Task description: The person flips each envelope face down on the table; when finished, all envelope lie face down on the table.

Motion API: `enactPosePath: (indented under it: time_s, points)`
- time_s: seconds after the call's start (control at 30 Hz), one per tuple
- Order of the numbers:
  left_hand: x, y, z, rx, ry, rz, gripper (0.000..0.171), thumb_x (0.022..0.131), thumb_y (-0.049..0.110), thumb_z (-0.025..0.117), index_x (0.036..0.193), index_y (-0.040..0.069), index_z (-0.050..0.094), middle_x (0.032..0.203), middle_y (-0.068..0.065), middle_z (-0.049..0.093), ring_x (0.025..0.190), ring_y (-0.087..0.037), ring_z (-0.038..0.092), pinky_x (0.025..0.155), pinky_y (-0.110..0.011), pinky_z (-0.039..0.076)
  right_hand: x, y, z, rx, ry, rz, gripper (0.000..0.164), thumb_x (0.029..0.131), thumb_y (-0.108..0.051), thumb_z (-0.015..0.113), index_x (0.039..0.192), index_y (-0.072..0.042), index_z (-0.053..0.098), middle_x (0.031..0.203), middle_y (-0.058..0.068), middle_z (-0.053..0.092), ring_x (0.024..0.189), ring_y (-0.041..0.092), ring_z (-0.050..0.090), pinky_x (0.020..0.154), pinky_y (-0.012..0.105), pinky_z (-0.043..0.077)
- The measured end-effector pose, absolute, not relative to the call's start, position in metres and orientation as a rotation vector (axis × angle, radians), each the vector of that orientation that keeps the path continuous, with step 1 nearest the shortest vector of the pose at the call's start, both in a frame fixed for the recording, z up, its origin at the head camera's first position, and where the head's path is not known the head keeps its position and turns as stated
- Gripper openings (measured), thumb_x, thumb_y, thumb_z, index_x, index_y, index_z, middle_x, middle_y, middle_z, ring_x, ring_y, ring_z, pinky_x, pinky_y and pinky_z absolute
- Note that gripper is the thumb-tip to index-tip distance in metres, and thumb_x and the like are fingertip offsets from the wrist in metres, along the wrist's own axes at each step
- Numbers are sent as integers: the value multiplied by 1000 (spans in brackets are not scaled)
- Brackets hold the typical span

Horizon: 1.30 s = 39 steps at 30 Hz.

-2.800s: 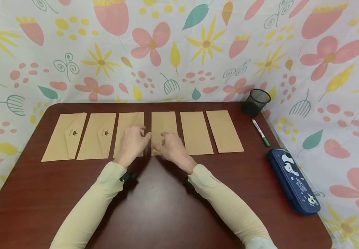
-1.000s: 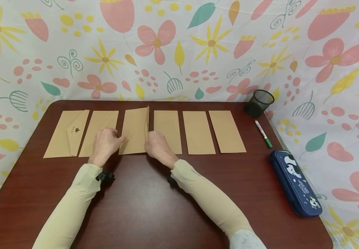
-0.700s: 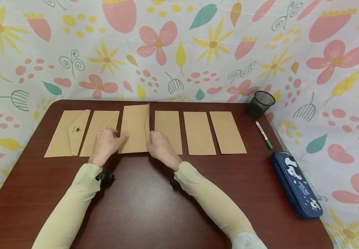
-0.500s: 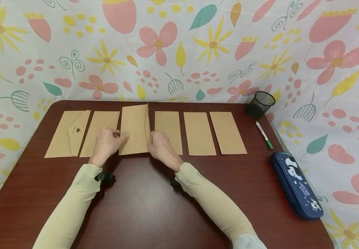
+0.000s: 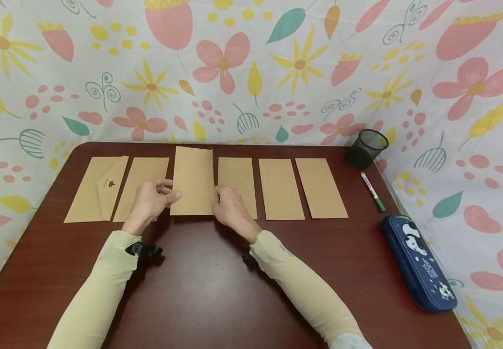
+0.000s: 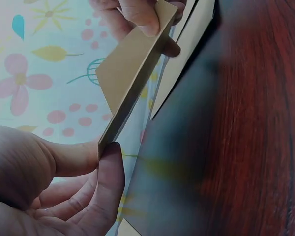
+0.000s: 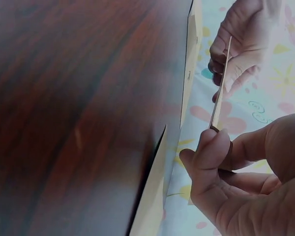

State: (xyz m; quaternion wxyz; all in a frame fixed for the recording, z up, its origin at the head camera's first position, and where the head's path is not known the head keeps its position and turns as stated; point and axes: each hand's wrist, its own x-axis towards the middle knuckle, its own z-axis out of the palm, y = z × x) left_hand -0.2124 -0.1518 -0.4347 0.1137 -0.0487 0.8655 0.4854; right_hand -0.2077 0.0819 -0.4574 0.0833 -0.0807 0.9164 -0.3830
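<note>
The person is holding an envelope (image 5: 192, 182) up off the table (image 5: 216, 291), between the second envelope (image 5: 146, 169) and the fourth envelope (image 5: 235, 179) of the row. The left hand (image 5: 148, 198) is pinching its left edge with thumb and fingers; the right hand (image 5: 233, 206) is gripping the opposite edge, low down. It's looking like light, thin paper, probably springy but easily creased, so a gentle pinch at both side edges is likely serving best; hard squeezing would be risking a dent. Compared with half a second ago, the folded strip along its right edge is hardly showing, and the top edge is dipping rightward instead of rising.
</note>
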Motion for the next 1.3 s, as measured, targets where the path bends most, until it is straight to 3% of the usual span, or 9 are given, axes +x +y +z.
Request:
enactPosePath:
  time_s: [0.1,0.2,0.33,0.63,0.73,0.83,1.03,1.1,1.3]
  points:
    - [-212,-153,-432,-173,2513,1413,58,104,26,76,156,8,57,133,-19,71,101,-24,76,50,-29,46,-199,82,-443,-227,2669,-1197,41,108,-7,54,147,4,63,70,2,54,46,9,38,46,22,35]
    - [-211,-154,-432,-161,2525,1409,58,104,26,75,155,7,57,131,-19,71,98,-23,76,59,-28,51,-196,83,-440,-233,2642,-1254,52,108,-8,55,159,5,51,73,3,65,45,5,41,45,19,35]
    - [-211,-155,-433,-136,2547,1417,56,104,24,75,154,4,58,128,-20,72,89,-16,76,76,-25,55,-197,84,-441,-248,2632,-1342,51,106,-11,58,155,3,56,95,7,76,58,4,55,53,18,44]
    - [-211,-153,-432,-160,2514,1462,56,103,21,76,154,3,59,127,-20,72,78,-10,73,78,-28,59,-197,84,-442,-174,2618,-1350,58,104,-26,74,155,-5,59,116,8,77,90,15,68,74,25,53]
    - [-211,-152,-432,-156,2506,1474,56,104,19,75,154,2,58,126,-21,72,78,-10,73,75,-27,60,-198,82,-442,-150,2620,-1337,65,102,-29,78,157,-3,56,115,8,74,90,15,67,79,27,53]
    - [-212,-151,-432,-160,2497,1487,55,104,18,75,154,2,58,127,-22,72,78,-12,73,63,-26,55,-200,81,-443,-135,2621,-1328,72,100,-29,81,159,-1,52,106,5,70,85,13,62,81,28,51]
    - [-212,-151,-432,-167,2496,1454,54,105,22,74,153,4,59,129,-22,72,80,-12,73,48,-27,43,-202,81,-444,-114,2585,-1388,68,101,-24,80,158,1,52,94,-1,58,77,10,55,88,30,49]
    - [-212,-152,-433,-156,2503,1437,54,104,22,74,152,3,59,129,-22,73,81,-10,73,51,-28,46,-202,82,-444,-125,2575,-1415,62,101,-23,80,152,2,57,94,-2,57,75,9,56,86,29,50]
    - [-213,-150,-434,-124,2518,1434,54,103,23,76,150,-1,61,122,-20,75,80,-8,75,63,-27,55,-201,84,-439,-139,2470,-1540,43,100,-17,78,137,2,64,98,1,59,68,11,61,60,25,54]
